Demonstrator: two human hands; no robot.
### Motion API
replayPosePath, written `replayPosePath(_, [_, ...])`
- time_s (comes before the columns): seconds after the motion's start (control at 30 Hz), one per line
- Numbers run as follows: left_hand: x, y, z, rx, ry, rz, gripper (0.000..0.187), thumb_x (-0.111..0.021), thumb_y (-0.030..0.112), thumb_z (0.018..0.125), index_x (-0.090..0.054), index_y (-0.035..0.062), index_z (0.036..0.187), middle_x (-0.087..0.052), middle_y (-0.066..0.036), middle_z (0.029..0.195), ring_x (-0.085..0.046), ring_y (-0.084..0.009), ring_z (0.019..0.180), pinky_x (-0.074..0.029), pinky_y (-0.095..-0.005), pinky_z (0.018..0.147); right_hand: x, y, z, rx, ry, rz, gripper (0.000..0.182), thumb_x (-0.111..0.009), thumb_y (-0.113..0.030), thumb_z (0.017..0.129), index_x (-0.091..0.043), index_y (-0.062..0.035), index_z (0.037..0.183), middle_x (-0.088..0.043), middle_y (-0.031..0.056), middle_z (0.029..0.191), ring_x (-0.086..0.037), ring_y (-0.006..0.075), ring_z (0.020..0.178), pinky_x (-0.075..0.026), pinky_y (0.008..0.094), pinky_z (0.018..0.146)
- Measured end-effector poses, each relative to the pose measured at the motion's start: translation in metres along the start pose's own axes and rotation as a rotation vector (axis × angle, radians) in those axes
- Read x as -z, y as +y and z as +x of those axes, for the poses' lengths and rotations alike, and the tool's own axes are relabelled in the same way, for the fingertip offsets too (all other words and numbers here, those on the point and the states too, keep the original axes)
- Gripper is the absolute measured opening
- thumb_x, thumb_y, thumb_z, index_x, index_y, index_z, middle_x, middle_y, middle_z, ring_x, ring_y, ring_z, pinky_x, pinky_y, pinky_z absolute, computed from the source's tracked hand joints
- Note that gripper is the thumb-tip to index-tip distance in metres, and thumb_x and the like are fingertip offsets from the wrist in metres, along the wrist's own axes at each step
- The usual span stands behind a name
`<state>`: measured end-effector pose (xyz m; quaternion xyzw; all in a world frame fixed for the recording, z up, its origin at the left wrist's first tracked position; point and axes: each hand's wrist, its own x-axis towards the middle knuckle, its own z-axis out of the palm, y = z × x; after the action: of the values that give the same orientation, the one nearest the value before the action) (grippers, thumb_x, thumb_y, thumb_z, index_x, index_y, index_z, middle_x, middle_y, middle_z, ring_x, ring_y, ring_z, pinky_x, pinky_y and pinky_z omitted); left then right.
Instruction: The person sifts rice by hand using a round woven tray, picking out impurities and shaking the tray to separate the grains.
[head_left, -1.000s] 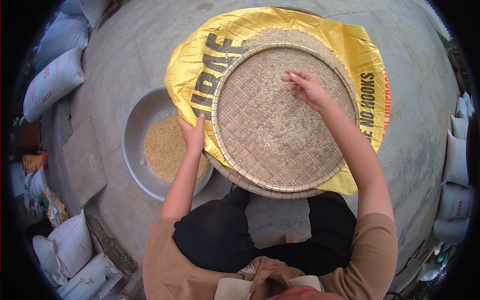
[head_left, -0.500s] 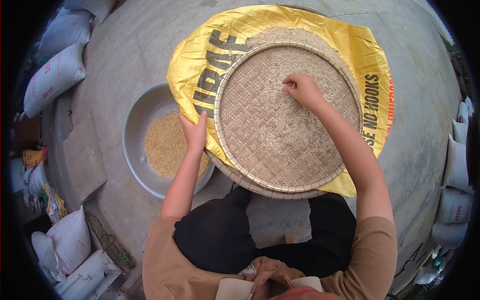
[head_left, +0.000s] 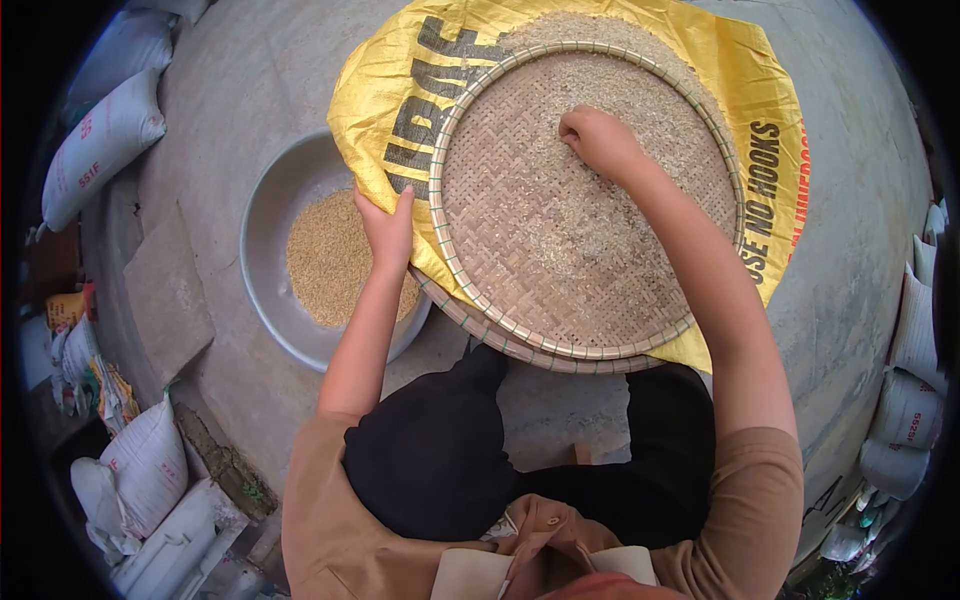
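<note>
A round woven bamboo winnowing tray (head_left: 490, 210) lies over a yellow printed sack (head_left: 380, 95), with pale grain (head_left: 590, 215) scattered across its weave. My right hand (head_left: 603, 145) is over the upper middle of this tray, its fingers drawn together in a pinch. Whatever they hold, if anything, is hidden. To the left, my left hand (head_left: 386, 232) grips the edge of the sack, thumb on top and the other fingers underneath. A second woven tray (head_left: 480, 335) shows its rim below the sack, close above my knees.
On the concrete floor (head_left: 230, 90), a metal basin (head_left: 262, 245) of golden grain (head_left: 340, 265) stands left of the trays, partly behind my left forearm. White filled sacks (head_left: 105, 145) line the left side, and more sacks (head_left: 910, 410) are stacked at right.
The trays, sack and basin sit higher in the picture as the view shifts. My right hand stays over the grain, its fingers more curled in; my left hand keeps its hold on the sack.
</note>
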<state>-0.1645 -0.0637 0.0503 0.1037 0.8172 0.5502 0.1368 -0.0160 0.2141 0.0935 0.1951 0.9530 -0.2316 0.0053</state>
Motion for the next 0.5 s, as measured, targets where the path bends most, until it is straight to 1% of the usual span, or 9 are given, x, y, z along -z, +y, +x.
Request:
replayPosePath(0.27, [-0.0004,0.0047,-0.0018,0.003,-0.001,0.005,0.077,-0.067,0.014,0.078,-0.021,-0.0012,0.137,-0.043,-0.021,0.128,-0.047,-0.0287,0.115,-0.037,-0.0358,0.097,-0.0044,-0.0020,0.0059,0.037,-0.079,-0.158,0.012,-0.052,-0.008,0.082,-0.059,-0.0078,0.091,-0.058,0.0092,0.097,-0.060,0.0298,0.089,-0.050,0.0399,0.075])
replayPosePath(0.33, [-0.0011,0.0032,-0.0016,-0.025,0.022,0.017,0.069,-0.068,0.016,0.079,-0.028,-0.0008,0.133,-0.045,-0.019,0.123,-0.049,-0.0265,0.111,-0.041,-0.0352,0.093,-0.0025,-0.0048,0.0072,0.069,-0.111,-0.252,0.012,-0.052,-0.005,0.082,-0.058,-0.0057,0.091,-0.058,0.0101,0.098,-0.060,0.0299,0.090,-0.049,0.0406,0.076])
replayPosePath(0.47, [-0.0004,0.0032,-0.0012,-0.030,0.019,0.044,0.069,-0.068,0.016,0.079,-0.028,-0.0010,0.132,-0.045,-0.019,0.123,-0.049,-0.0265,0.111,-0.041,-0.0351,0.092,-0.0008,-0.0092,0.0055,0.048,-0.108,-0.264,0.011,-0.051,-0.003,0.082,-0.058,-0.0038,0.090,-0.057,0.0108,0.099,-0.060,0.0298,0.089,-0.050,0.0407,0.075])
replayPosePath(0.5, [-0.0006,0.0023,-0.0010,-0.029,0.023,0.045,0.069,-0.068,0.016,0.079,-0.028,-0.0011,0.132,-0.046,-0.019,0.123,-0.049,-0.0265,0.111,-0.041,-0.0351,0.092,-0.0018,-0.0073,0.0051,0.048,-0.093,-0.207,0.010,-0.051,-0.003,0.082,-0.057,-0.0037,0.090,-0.058,0.0111,0.096,-0.060,0.0301,0.087,-0.050,0.0393,0.074])
